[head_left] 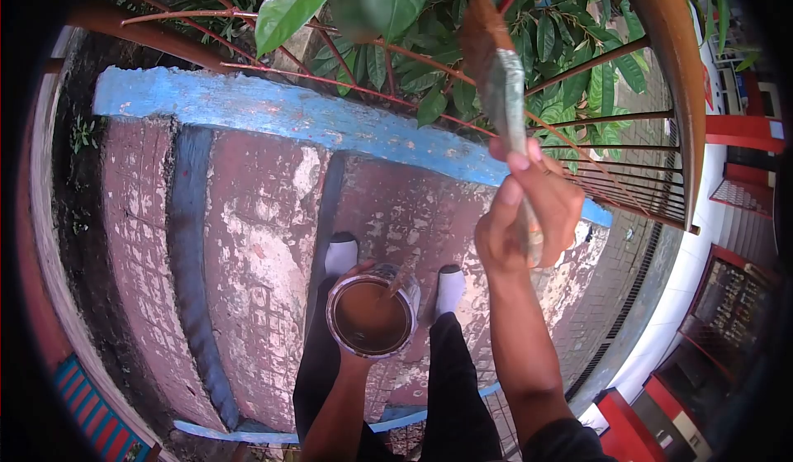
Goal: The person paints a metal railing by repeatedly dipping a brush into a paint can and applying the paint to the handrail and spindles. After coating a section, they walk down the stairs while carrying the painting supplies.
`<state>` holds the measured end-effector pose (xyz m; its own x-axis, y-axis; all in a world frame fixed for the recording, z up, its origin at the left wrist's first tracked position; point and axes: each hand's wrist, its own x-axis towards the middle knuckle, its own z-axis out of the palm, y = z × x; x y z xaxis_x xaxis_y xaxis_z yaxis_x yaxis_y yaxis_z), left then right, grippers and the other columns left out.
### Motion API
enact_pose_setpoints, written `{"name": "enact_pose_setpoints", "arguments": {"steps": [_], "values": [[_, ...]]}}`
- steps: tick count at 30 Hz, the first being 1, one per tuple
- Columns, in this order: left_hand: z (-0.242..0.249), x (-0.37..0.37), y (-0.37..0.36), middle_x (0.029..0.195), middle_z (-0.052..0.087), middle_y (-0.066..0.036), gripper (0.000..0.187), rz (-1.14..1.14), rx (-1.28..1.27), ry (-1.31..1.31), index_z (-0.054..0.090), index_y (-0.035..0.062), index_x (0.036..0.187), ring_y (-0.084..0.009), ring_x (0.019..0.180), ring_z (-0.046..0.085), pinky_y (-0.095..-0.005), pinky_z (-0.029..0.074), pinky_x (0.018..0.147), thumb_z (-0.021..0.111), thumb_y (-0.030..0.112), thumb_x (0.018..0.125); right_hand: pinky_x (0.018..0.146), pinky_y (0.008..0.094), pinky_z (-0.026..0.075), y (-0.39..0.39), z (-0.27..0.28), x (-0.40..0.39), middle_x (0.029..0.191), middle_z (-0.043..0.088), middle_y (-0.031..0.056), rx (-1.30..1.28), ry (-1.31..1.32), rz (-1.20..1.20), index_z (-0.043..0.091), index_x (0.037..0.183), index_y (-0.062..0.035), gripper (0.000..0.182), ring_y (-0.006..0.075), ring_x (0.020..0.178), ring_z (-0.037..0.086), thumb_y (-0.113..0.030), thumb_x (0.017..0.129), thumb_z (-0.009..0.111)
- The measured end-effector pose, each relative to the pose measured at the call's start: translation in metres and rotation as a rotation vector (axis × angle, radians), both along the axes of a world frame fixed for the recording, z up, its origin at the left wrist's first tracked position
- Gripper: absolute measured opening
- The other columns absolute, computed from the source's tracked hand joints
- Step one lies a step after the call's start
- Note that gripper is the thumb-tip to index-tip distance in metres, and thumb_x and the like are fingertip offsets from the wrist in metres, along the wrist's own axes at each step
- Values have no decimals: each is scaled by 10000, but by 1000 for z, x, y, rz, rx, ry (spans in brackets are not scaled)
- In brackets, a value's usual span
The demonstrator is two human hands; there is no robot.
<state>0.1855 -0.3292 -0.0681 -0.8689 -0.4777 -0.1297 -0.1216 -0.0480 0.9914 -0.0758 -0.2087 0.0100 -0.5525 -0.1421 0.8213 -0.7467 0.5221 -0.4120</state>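
My right hand (533,206) is raised at the right of centre, its fingers closed round the handle of a paintbrush (510,99). The brown bristles point up among the leaves, near the metal railing. Lower down, my left hand (353,361) holds a round can (332,330) in front of my legs, with most of its fingers hidden behind the can. Brown paint (368,320) fills part of it, and a thin stick (396,284) leans inside its rim.
Brown railing bars (601,119) and a thick curved rail (673,74) run along the top and right. Leafy branches (401,4) poke through. My feet stand on a worn surface (264,255) with a blue edge (273,115). Red-and-white buildings lie at far right.
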Motion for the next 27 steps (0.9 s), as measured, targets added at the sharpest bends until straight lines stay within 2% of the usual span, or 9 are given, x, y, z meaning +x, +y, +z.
{"name": "enact_pose_setpoints", "arguments": {"steps": [1, 3, 7, 10, 13, 15, 20, 25, 27], "values": [[0, 0, -1, 1576, 515, -200, 555, 3, 2, 1, 455, 47, 1528, -245, 1356, 603, -406, 547, 1147, 709, 179, 1052, 810, 385, 656, 10, -2, -4, 1092, 669, 172, 2, 1, 3, 680, 1213, 50, 214, 268, 989, 740, -127, 1095, 657], [1, -1, -2, 1574, 519, -201, 557, 4, 13, 5, 457, 46, 1523, -243, 1349, 611, -411, 544, 1150, 713, 184, 1048, 844, 411, 683, 22, -6, -11, 1083, 663, 175, -116, 44, -30, 724, 1208, 66, 189, 344, 953, 789, -26, 1044, 696], [3, -2, -4, 1571, 525, -204, 583, 22, 81, 25, 463, 45, 1512, -244, 1337, 623, -410, 544, 1146, 748, 174, 1020, 828, 429, 695, 26, -5, -4, 1075, 657, 179, -25, 39, -62, 694, 1221, 79, 187, 345, 914, 788, -9, 1060, 656], [3, -1, -7, 1569, 528, -205, 640, 2, -27, 28, 464, 45, 1507, -247, 1324, 633, -404, 546, 1139, 802, 157, 975, 847, 391, 663, 15, -6, -8, 1066, 661, 173, -240, -19, -159, 693, 1225, 62, 183, 298, 885, 788, -30, 1076, 640], [4, -1, -8, 1563, 532, -201, 708, -12, -44, 13, 458, 48, 1504, -244, 1321, 631, -402, 544, 1137, 853, 133, 923, 857, 395, 646, -3, -4, -2, 1140, 674, 199, -214, -73, -118, 650, 1230, 76, 192, 296, 893, 783, -61, 1102, 609], [6, -1, -9, 1559, 536, -198, 732, -41, -116, -22, 454, 50, 1501, -240, 1320, 627, -405, 536, 1142, 869, 120, 902, 968, 408, 599, -21, 10, 12, 1004, 729, 165, -32, -75, -142, 656, 1217, 41, 194, 245, 845, 765, -115, 1118, 595], [10, -4, -8, 1556, 540, -194, 796, -56, -112, -45, 456, 51, 1495, -249, 1325, 620, -414, 519, 1151, 914, 114, 847, 1007, 424, 596, -31, 9, 21, 1011, 721, 168, -229, -102, -64, 655, 1216, 32, 201, 246, 861, 764, -131, 1136, 569], [17, -6, -4, 1549, 550, -183, 907, -67, -92, -72, 462, 54, 1495, -257, 1332, 616, -423, 503, 1166, 977, 106, 751, 991, 431, 629, -11, 11, 17, 1037, 678, 172, -74, -64, 25, 670, 1219, 33, 196, 278, 874, 778, -124, 1121, 605], [14, -6, -3, 1542, 561, -177, 939, -72, -94, -66, 470, 55, 1494, -256, 1343, 612, -425, 494, 1178, 993, 100, 715, 840, 385, 648, -8, 9, 11, 1086, 698, 175, -148, -26, 109, 763, 1197, 31, 195, 338, 988, 787, -100, 1056, 728]]}}
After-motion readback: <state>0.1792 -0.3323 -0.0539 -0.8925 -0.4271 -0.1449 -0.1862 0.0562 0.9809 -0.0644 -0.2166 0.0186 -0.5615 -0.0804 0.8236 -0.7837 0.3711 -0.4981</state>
